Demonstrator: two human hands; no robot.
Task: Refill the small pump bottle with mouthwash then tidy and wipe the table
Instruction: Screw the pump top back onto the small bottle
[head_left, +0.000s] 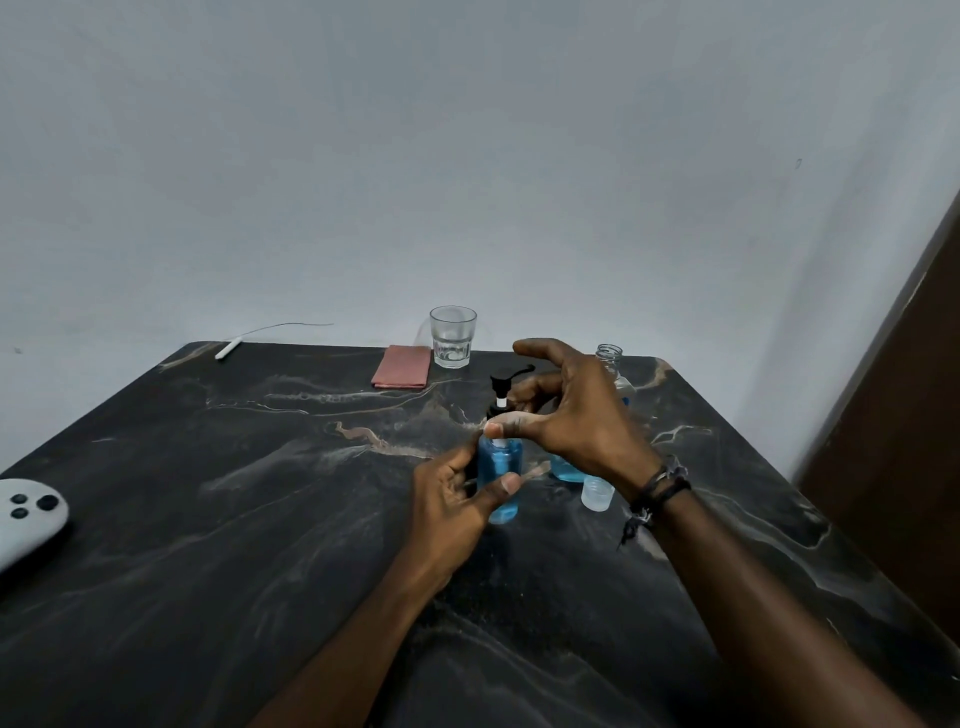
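The small pump bottle (500, 470) stands on the dark marble table (260, 519), filled with blue liquid. My left hand (457, 499) wraps its body from the left, thumb across the front. My right hand (566, 415) pinches the collar of the black pump head (506, 382) with thumb and fingers. Behind my right hand stands the larger mouthwash bottle (610, 358), uncapped, with blue liquid showing low at its base (566, 470); most of it is hidden. Its clear cap (596, 492) sits on the table by my right wrist.
A folded pink cloth (402, 366) and an empty glass tumbler (452, 336) sit at the table's far edge. A white cable end (228, 348) lies at the far left corner. A white device with dark buttons (26, 517) rests at the left edge.
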